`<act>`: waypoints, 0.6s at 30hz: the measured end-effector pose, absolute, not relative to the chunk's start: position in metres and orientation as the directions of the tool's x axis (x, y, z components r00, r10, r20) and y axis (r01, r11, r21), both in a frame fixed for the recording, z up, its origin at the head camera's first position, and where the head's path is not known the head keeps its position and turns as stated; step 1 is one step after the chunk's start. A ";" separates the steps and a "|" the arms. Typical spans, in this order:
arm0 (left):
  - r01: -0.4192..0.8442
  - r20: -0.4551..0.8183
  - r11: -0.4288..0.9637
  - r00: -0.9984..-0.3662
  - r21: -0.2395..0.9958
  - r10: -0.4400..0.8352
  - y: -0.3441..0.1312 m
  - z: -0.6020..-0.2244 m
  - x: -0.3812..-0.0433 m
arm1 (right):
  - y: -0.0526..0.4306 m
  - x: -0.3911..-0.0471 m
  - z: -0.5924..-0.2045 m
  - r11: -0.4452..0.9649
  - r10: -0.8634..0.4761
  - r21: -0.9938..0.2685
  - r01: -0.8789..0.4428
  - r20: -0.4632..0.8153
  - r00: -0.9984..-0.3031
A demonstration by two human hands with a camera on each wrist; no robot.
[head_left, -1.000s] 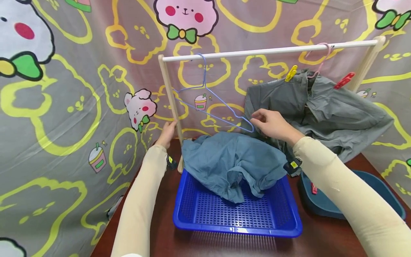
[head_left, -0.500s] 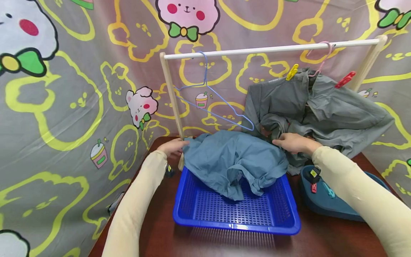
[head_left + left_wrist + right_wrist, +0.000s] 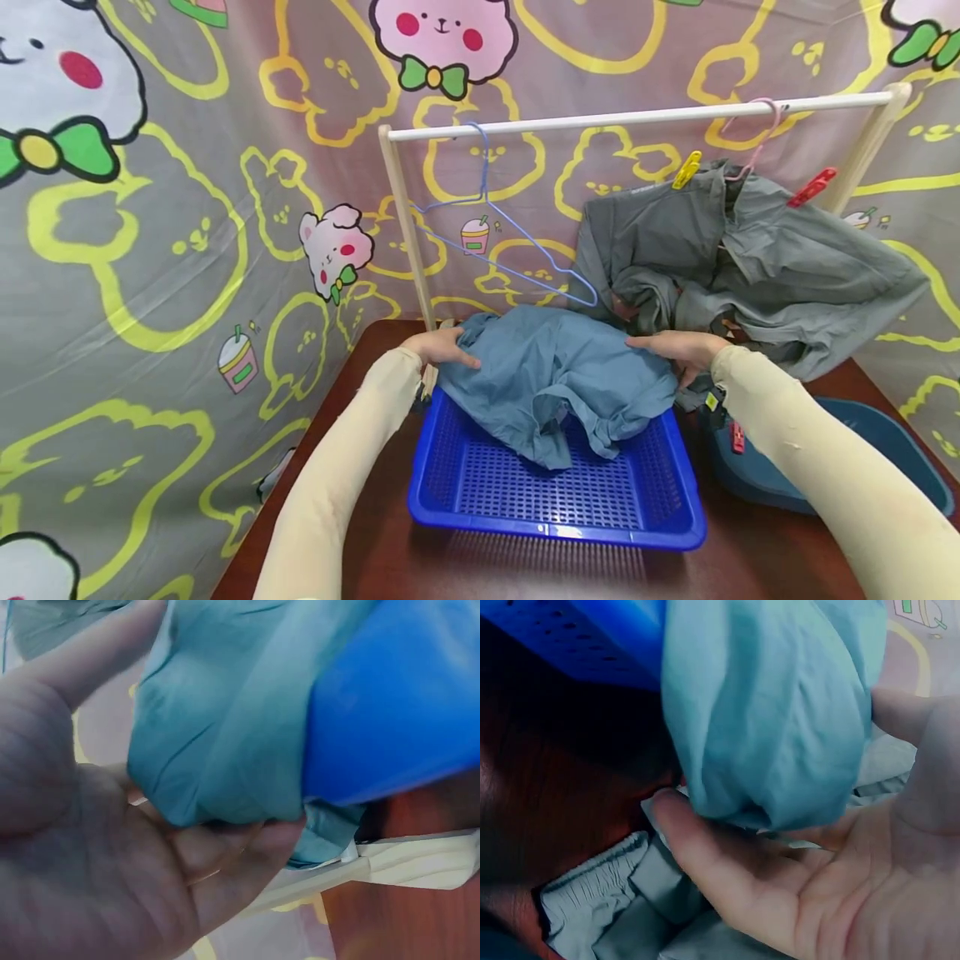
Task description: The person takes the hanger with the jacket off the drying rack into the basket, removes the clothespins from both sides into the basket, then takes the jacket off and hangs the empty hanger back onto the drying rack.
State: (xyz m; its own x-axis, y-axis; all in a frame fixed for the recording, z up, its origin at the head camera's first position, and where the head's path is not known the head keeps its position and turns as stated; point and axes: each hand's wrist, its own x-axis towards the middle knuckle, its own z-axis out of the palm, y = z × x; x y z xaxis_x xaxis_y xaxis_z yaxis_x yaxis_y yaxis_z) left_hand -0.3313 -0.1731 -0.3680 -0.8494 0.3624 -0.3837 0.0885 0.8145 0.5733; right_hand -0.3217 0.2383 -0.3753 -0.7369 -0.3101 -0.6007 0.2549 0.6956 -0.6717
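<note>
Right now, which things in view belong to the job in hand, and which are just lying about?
Seemingly in the job:
blue cloth, touched by left grip and right grip
basket beneath it

Seemingly aside for now:
bare blue hanger on the rail
grey garment, with yellow peg and red peg
tub holding another red peg

We're looking at matt, crinkly cloth on the blue garment [image 3: 585, 346], shiny moulded plastic for the perforated basket [image 3: 555, 532], smooth pale wood on the rack post [image 3: 408, 229], glossy wood-look tabletop [image 3: 540, 579].
</note>
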 end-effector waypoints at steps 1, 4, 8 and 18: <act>0.128 -0.366 0.839 -0.857 0.529 0.362 -0.170 -0.368 -0.332 | 0.238 -0.322 -0.377 0.691 -0.311 -0.674 0.262 -0.605 -0.733; 0.196 -0.319 0.891 -0.884 0.410 0.341 -0.163 -0.368 -0.335 | 0.237 -0.324 -0.381 0.696 -0.302 -0.677 0.238 -0.577 -0.759; 0.227 -0.249 0.916 -0.915 0.330 0.316 -0.157 -0.371 -0.339 | 0.234 -0.326 -0.381 0.757 -0.288 -0.646 0.101 -0.468 -0.835; 0.253 -0.019 0.854 -0.956 0.455 0.294 -0.152 -0.357 -0.335 | 0.224 -0.331 -0.384 0.825 -0.251 -0.548 -0.136 -0.140 -0.958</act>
State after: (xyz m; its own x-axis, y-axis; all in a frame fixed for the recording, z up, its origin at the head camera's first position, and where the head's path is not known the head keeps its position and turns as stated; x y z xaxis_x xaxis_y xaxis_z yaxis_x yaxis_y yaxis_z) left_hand -0.3348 -0.1522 -0.3565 -0.9558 0.2935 -0.0186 0.2533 0.8536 0.4552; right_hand -0.3309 0.2240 -0.3835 -0.9579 -0.2508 -0.1399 -0.1360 0.8253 -0.5481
